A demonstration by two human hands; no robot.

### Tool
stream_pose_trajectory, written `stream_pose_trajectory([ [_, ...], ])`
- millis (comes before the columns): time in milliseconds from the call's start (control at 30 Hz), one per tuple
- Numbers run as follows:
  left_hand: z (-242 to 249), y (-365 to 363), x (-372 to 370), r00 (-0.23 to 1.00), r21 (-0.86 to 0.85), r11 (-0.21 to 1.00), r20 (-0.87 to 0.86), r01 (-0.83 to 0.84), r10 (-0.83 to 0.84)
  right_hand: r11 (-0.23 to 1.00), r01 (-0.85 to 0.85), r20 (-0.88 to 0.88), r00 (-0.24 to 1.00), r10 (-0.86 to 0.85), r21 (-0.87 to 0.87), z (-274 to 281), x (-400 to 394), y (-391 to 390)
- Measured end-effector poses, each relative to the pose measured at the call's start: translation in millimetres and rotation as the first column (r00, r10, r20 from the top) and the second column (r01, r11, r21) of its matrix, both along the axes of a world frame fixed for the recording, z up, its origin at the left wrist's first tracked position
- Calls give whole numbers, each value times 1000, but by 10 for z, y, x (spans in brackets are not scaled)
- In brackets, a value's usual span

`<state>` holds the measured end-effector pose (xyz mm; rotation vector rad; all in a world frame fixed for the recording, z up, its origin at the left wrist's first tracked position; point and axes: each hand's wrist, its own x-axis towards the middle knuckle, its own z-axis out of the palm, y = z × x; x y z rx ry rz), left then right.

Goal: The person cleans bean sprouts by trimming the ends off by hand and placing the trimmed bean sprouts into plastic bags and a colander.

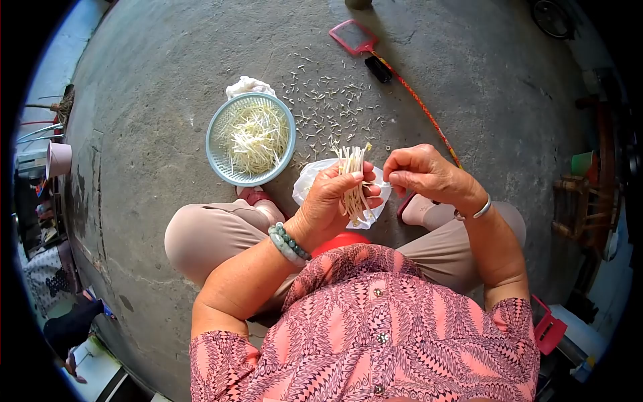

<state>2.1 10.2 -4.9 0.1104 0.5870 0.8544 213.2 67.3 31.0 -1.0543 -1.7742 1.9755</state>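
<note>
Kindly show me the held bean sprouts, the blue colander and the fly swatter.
Held bean sprouts (353, 196), head view: on the stems.
Blue colander (248, 181), head view: on the near rim.
Fly swatter (353, 36), head view: on its mesh.

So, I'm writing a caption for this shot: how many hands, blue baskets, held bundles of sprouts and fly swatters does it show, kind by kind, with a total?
Left hand and right hand: 2
Blue basket: 1
Held bundle of sprouts: 1
Fly swatter: 1
Total: 5
</note>
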Motion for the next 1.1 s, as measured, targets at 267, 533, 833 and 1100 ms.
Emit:
stream_pose_trajectory([
  [267,-36,-8,-2,974,15,974,36,224,-225,989,141,11,990,-142,48,-52,-94,-49],
  [533,-61,-25,1,976,37,979,84,199,-201,928,262,42,958,-282,267,-202,-181,-139],
  [833,-121,48,62,998,6,998,-11,-64,64,796,171,144,941,-307,580,-6,-359,-298],
  [1100,-88,71,210,989,42,988,7,-150,150,641,-23,287,906,-311,767,-154,-451,-284],
])
